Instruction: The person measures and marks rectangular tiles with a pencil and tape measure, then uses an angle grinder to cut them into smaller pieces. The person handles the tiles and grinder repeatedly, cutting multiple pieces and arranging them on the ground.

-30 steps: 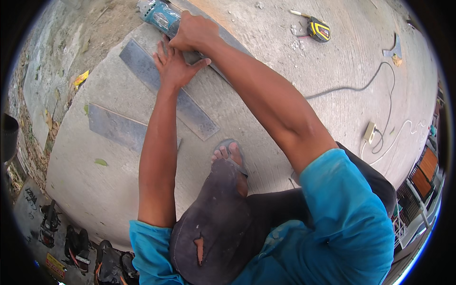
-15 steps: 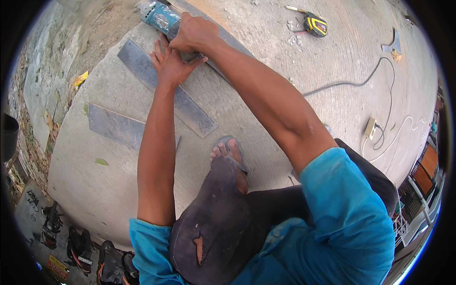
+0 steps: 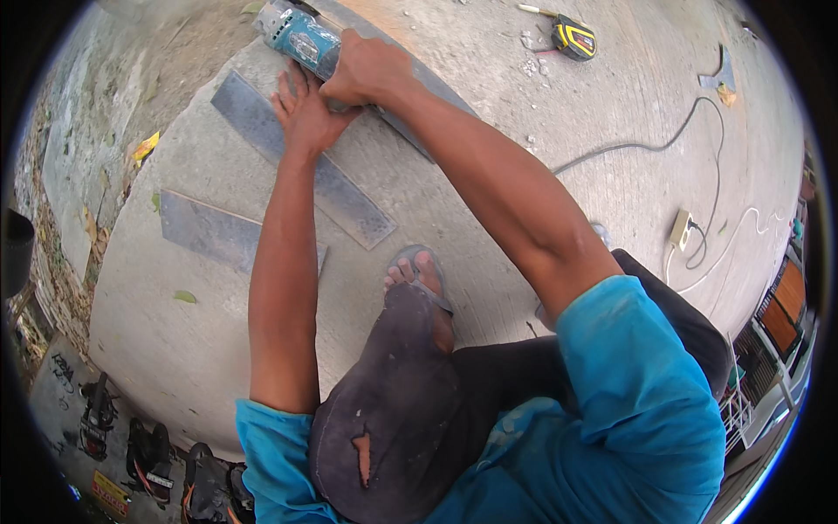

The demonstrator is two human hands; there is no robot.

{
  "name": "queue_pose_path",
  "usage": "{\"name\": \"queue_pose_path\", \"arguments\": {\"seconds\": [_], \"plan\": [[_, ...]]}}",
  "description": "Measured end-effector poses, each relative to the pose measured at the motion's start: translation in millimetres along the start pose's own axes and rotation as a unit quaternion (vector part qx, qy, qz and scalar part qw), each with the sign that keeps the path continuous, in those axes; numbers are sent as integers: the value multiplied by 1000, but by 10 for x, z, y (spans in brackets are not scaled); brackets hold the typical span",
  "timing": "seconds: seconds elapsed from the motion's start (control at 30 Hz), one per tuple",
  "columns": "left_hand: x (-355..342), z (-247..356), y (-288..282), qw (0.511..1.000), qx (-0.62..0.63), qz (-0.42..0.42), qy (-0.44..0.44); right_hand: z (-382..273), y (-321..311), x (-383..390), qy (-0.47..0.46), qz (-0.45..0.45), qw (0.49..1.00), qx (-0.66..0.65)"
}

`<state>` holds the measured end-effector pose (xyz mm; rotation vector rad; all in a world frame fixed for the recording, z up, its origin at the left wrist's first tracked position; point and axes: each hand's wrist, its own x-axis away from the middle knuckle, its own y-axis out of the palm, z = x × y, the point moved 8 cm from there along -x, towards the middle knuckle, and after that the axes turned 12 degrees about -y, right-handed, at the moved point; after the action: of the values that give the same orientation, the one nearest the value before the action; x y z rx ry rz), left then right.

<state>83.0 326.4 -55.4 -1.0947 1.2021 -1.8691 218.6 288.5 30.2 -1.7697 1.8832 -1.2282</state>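
My right hand is wrapped round the rear of a teal angle grinder, whose grey head points to the far left. The grinder lies over a long dark grey tile strip; its disc cannot be made out. Just below the right hand, my left hand has its fingers spread, the thumb reaching toward the right wrist. It is over the edge of a second grey tile strip; whether it presses on it I cannot tell. Another tile piece is partly hidden behind my left forearm.
A yellow and black tape measure lies at the far right, beside a pale marker-like stick. Farther right is a hammer-like tool. A dark cable runs to a socket block. Motorbikes stand at lower left.
The grinder and my right hand have shifted slightly to the right and down. My left hand has slid slightly left, its fingers still spread.
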Motion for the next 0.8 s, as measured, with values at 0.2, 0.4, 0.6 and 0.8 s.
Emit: {"name": "queue_pose_path", "arguments": {"seconds": [0.2,0.4,0.6,0.8], "plan": [[-11,-5,4,1000,-21,2,-6,59,2,124,3,-1,1000,-11],[-13,-3,-8,1000,-9,-8,-8,127,16,226,14,-5,1000,-7],[-26,-21,-4,1000,-15,-7,-2,154,21,307,10,2,1000,-7],[-46,-57,38,1000,-28,-4,-1,193,22,387,5,3,1000,0]]}}
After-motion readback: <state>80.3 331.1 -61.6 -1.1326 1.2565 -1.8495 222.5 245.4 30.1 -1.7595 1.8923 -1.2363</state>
